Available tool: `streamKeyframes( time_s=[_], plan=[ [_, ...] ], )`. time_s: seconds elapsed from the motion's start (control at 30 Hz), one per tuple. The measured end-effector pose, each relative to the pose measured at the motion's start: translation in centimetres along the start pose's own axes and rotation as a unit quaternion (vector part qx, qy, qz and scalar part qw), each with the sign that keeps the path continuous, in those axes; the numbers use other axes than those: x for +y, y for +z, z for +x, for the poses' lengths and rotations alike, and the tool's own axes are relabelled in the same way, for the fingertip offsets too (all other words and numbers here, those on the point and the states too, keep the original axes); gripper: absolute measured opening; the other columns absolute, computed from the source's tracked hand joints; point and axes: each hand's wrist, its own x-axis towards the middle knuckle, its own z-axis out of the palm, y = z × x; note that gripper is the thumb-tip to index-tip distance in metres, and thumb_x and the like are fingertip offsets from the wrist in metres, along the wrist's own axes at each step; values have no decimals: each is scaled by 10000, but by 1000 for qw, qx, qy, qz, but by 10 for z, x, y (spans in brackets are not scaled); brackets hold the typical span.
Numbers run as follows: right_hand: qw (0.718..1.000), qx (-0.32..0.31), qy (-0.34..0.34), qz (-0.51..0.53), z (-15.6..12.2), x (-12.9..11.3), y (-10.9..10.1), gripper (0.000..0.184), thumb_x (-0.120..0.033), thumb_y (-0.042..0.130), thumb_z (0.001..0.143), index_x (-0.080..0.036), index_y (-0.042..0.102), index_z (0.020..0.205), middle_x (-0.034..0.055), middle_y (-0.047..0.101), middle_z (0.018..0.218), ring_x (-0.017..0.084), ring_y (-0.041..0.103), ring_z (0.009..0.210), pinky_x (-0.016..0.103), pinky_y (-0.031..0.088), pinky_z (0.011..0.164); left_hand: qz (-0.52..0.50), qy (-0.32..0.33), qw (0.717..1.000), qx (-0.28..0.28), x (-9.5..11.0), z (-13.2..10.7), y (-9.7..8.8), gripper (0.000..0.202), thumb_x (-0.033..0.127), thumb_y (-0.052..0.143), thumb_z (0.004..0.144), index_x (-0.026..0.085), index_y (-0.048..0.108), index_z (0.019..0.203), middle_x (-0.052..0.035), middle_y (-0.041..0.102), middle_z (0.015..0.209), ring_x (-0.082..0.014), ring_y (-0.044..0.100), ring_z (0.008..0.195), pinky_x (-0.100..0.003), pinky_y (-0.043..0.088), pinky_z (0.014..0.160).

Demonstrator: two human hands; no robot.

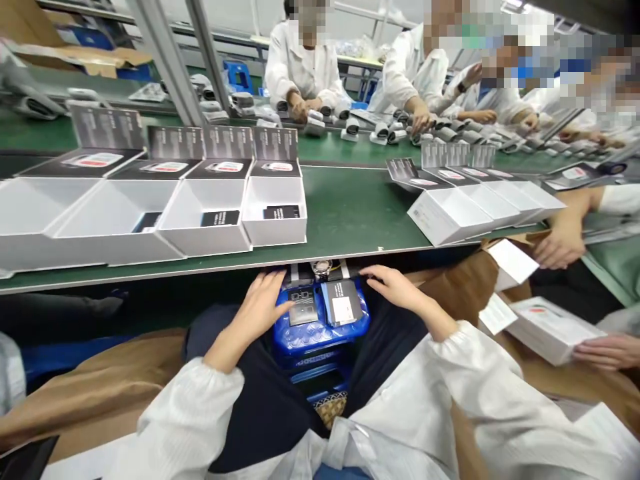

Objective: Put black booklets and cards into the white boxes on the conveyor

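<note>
A person's left hand (pixel 260 303) and right hand (pixel 393 287), fingers loosely spread, flank a blue stool (pixel 320 337).

Forearms (pixel 227 341) angle forward from gathered white sleeves (pixel 197 393); the left thumb (pixel 284 309) lies at the edge of a flat dark packet (pixel 303 312), contact unclear, beside a stack of printed leaflets (pixel 344 300) on the stool's glossy, textured plastic. Beyond, open white boxes (pixel 213 241) with dark printed lids (pixel 220 168) line the smooth green tabletop (pixel 345 213).

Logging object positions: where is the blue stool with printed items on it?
In the head view, the blue stool is near the centre, below the near edge of the green worktop, between the left hand and right hand.
</note>
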Motion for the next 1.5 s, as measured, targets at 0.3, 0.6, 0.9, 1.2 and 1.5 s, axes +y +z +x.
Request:
streamKeyframes(
  time_s=[0.3,0.6,0.9,1.2,1.5],
  plan=[
    [998,-55,10,23,57,49,33,672,-266,728,815,-187,489,1438,132,547,1424,320,518,1310,460,408,1110,-61,-35,985,-160,35,99,18,639,597,695,724,299,603,1282,-53,665,1296,-331,494,1344,-421,364,1139],
    [997,-81,9,-20,62,55,32,410,-290,567,967,-233,570,1373,71,582,1396,268,546,1278,405,406,1106,-183,-95,962,-182,32,114,30,657,678,708,616,275,702,1135,-51,742,1116,-341,578,1247,-440,408,1122],
    [993,-55,-44,-96,58,43,31,257,-256,489,1017,-181,682,1168,102,690,1166,271,637,1065,366,482,936,-201,-76,959,-184,26,114,35,619,684,685,684,271,704,1144,-55,741,1112,-331,533,1306,-427,330,1184],
    [995,-23,-39,-87,31,41,29,359,-163,491,945,-213,660,1258,82,641,1252,272,574,1177,415,450,1051,-159,-102,965,-184,28,112,37,554,597,672,758,279,678,1211,-22,732,1140,-322,580,1242,-390,445,1086],
    [983,7,78,-168,27,35,32,598,-22,466,816,-141,546,1397,151,617,1294,339,578,1174,463,474,1038,-142,-106,968,-175,29,110,41,539,589,685,759,284,678,1203,-31,714,1192,-334,536,1298,-407,380,1139]
  ],
)
